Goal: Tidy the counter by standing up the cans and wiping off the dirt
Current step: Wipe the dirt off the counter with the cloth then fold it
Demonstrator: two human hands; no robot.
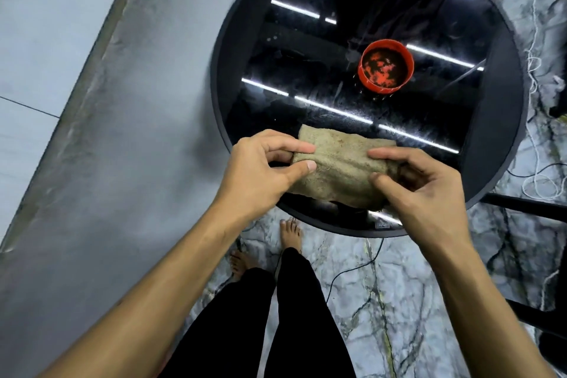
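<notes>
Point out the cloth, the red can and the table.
cloth (340,169), head view, middle of its folded face.
red can (385,67), head view, its speckled inner bottom.
table (503,113), head view, bare right rim.

Dim scene; strip-light glare streaks the glossy table (245,40), edges bowed and slightly blurred.

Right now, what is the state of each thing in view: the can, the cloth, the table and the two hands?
Can: upright, open top, dark dirt inside.
Cloth: folded, held by both hands at the table's near edge.
Table: glossy black, small specks around the can.
Left hand: pinches the cloth's left end.
Right hand: pinches the cloth's right end.
</notes>
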